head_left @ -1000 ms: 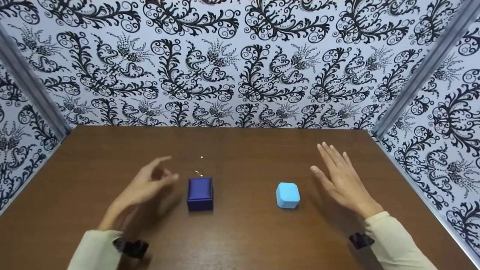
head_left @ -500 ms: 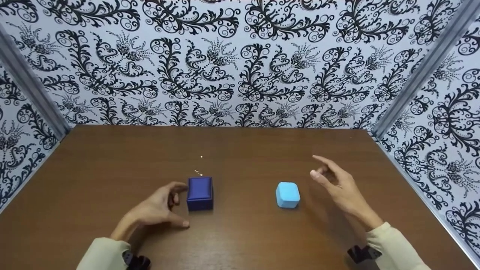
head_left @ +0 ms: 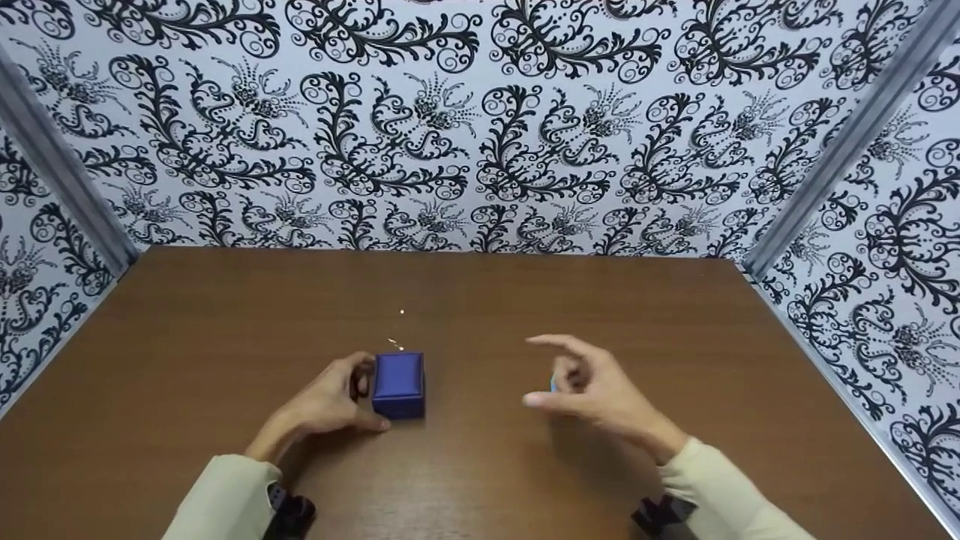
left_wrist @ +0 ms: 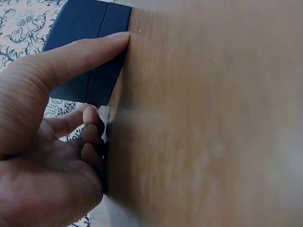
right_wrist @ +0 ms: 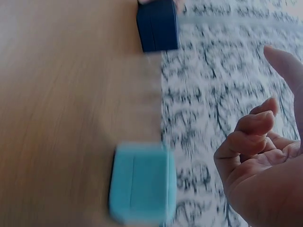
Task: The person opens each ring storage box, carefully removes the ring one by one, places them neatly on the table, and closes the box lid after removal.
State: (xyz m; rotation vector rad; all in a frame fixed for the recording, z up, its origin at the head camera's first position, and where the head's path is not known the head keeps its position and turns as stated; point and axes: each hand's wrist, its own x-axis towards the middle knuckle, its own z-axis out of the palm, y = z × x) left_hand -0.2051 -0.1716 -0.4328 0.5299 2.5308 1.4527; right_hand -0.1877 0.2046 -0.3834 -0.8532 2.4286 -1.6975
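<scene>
On the desk (head_left: 472, 480), the left hand (head_left: 326, 403) has its fingers at the left side of the navy box (head_left: 399, 384); whether they grip it, I cannot tell. The right hand (head_left: 607, 397), thumb and index parted, holds nothing, near the turquoise box (right_wrist: 142, 184). Just past the navy box lies a shiny piece (head_left: 395, 344) and, farther off, a bright speck (head_left: 402, 311)

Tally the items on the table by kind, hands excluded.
Boxes: 2 (dark blue box, light blue box)
Small shiny pieces: 2 (thin elongated piece, tiny dot-like piece; too small to identify)
Total: 4
</scene>
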